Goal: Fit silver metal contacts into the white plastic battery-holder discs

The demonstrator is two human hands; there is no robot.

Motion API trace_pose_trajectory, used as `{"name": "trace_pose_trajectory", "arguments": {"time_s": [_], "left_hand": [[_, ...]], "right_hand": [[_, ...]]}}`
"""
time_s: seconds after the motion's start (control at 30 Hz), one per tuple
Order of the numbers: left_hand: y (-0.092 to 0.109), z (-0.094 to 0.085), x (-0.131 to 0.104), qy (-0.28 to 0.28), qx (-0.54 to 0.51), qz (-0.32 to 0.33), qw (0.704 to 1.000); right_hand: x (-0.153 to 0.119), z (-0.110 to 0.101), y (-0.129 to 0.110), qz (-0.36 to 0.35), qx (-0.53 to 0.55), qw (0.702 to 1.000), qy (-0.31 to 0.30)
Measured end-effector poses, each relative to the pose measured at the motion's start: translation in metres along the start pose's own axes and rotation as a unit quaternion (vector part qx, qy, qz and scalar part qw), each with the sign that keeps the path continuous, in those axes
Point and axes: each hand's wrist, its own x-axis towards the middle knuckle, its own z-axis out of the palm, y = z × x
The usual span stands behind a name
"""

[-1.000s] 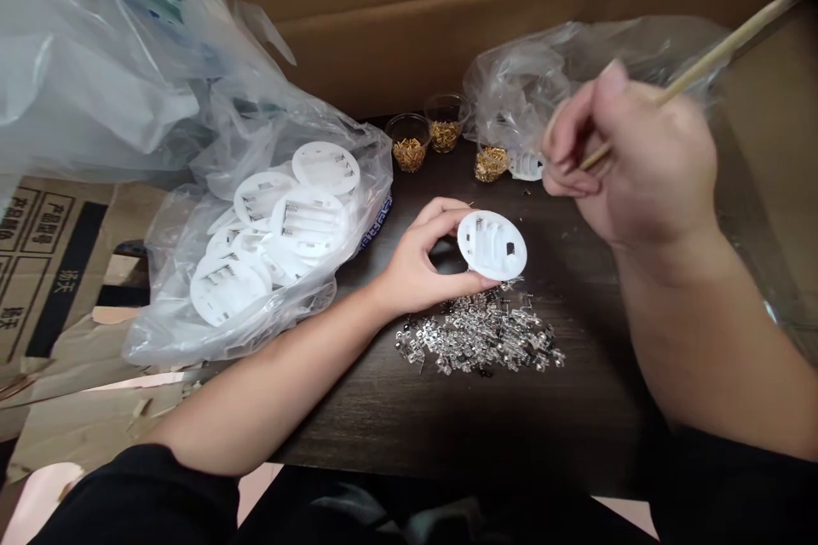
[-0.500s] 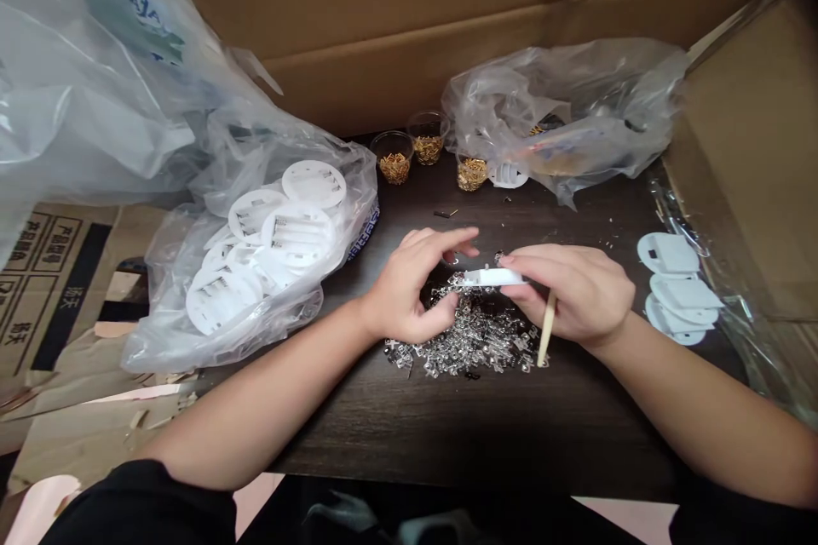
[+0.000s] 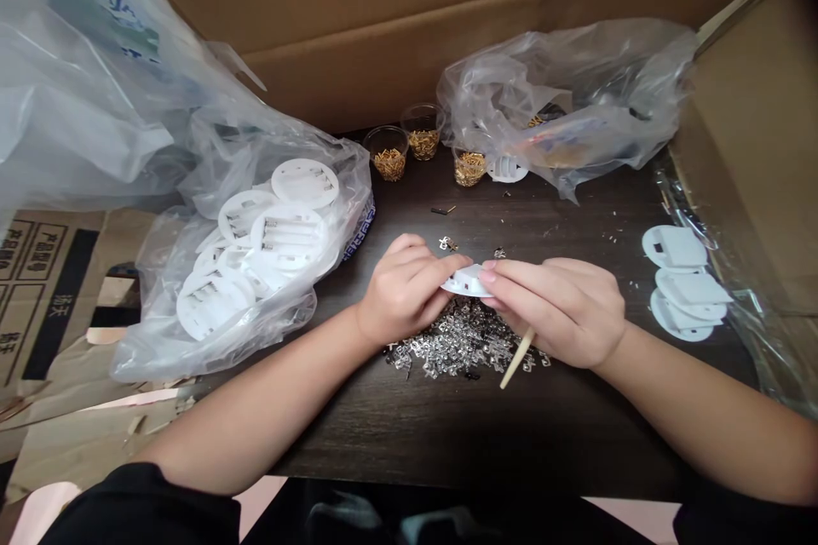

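Between my two hands is a round white plastic battery holder [image 3: 469, 282], tilted above a heap of small metal contact pieces [image 3: 457, 349]. My left hand [image 3: 407, 285] is closed, pinching its left edge with thumb and fingers. On the other side, my right hand [image 3: 555, 302] grips its right edge between thumb and fingertips. A thin pale wooden stick [image 3: 519, 356] is also tucked in my right hand and points down toward the table. Part of the holder is hidden behind my fingers.
Several white battery holders [image 3: 290, 237] lie in a clear plastic bag at left. More white holders [image 3: 694, 285] are stacked at right. Clear cups [image 3: 389, 163] of gold-coloured small parts stand at the back, beside another plastic bag [image 3: 594, 119]. Cardboard walls [image 3: 409, 25] enclose the dark table [image 3: 383, 426].
My left hand has gone from open beside the holder to pinching its edge. The holder has turned to show more of its face and shifted slightly left, and the stick has swung left.
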Motion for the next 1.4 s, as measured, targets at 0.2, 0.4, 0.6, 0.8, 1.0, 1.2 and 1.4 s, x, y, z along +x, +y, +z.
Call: {"name": "trace_pose_trajectory", "arguments": {"time_s": [0.2,0.4,0.6,0.8,1.0,1.2,1.4], "left_hand": [[0.000,0.001,-0.002,0.012,0.066,0.011,0.998],[-0.002,0.000,-0.002,0.007,0.114,0.018,0.993],[-0.005,0.001,-0.002,0.010,0.127,0.005,0.992],[-0.007,0.001,-0.003,0.010,0.132,-0.011,0.991],[-0.009,0.001,-0.003,0.018,0.135,-0.004,0.991],[-0.006,0.002,-0.003,0.007,0.118,-0.013,0.993],[-0.005,0.004,-0.003,0.015,0.062,-0.071,0.995]], "right_hand": [[-0.001,0.004,-0.012,0.041,-0.018,0.999,-0.017],[0.005,0.009,-0.017,0.065,-0.006,0.997,-0.042],[0.003,0.012,-0.012,0.054,-0.019,0.998,-0.042],[-0.001,0.010,-0.008,0.081,0.004,0.996,-0.034],[0.012,0.005,-0.009,0.080,0.002,0.996,-0.046],[0.007,0.008,-0.008,0.071,0.009,0.996,-0.061],[0.018,-0.002,0.001,0.143,0.124,0.979,-0.076]]}}
